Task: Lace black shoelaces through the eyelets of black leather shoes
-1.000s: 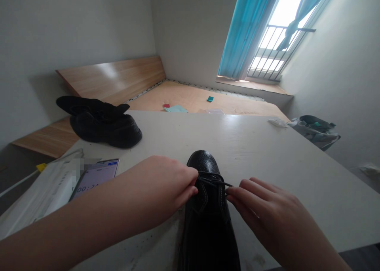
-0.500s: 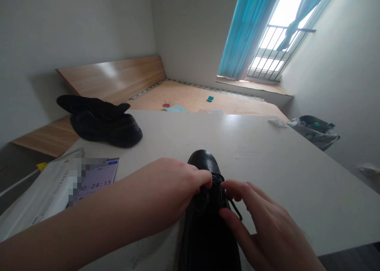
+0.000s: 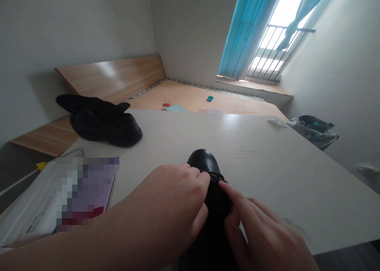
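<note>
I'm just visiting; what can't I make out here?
All in the head view:
Lace ends: hidden, likely by the left hand and right hand.
Near shoe: back end cut off by bottom edge.
Phone screen: masked by pixelation; left forearm crosses its near end.
White package print: too small.

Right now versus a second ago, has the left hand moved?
Yes. The left hand has shifted right, away from the stationary black shoe at far left, and farther across the black lace-up shoe.
</note>
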Demonstrator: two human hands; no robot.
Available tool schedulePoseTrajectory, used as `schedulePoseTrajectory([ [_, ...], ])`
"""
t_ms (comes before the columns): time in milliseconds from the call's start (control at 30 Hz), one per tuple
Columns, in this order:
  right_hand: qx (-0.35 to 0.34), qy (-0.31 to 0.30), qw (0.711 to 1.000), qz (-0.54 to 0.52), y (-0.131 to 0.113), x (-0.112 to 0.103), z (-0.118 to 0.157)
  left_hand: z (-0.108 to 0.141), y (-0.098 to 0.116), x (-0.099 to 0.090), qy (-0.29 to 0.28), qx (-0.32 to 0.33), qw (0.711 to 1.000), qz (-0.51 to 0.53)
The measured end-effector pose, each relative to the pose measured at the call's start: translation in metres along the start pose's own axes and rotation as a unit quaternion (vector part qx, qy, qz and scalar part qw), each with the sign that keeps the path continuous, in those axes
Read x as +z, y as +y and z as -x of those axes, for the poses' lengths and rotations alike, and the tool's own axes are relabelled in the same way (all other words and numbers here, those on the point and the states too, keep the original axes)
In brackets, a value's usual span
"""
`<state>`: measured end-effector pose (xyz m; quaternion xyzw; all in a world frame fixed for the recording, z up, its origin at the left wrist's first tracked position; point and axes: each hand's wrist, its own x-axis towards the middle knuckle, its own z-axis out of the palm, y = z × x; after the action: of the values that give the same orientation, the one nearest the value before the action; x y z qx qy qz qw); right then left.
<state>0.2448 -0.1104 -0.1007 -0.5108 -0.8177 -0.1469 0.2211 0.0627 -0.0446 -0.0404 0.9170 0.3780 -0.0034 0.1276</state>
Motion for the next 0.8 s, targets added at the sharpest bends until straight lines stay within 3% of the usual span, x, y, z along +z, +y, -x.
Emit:
schedulePoseTrajectory([
  [133,0.017,-0.04,0.998,-0.039,0.008,-0.004,0.001,0.003,-0.004,-0.001,-0.007,-0.03,1.0,-0.006],
  [467,0.068,-0.043,0.994,-0.071,0.007,-0.004,-0.002,0.003,-0.001,-0.008,-0.049,-0.086,0.994,0.047],
  [567,0.041,-0.016,0.998,-0.035,0.006,-0.002,0.001,0.005,-0.003,-0.004,0.001,-0.058,0.997,0.042],
  [667,0.016,0.021,1.0,-0.003,0.003,-0.005,0.0,0.007,-0.005,-0.005,0.088,-0.017,0.994,0.056],
  [800,0.052,0.08,0.988,-0.118,0.0,-0.019,-0.005,0.012,-0.001,-0.016,0.185,0.028,0.964,0.188],
])
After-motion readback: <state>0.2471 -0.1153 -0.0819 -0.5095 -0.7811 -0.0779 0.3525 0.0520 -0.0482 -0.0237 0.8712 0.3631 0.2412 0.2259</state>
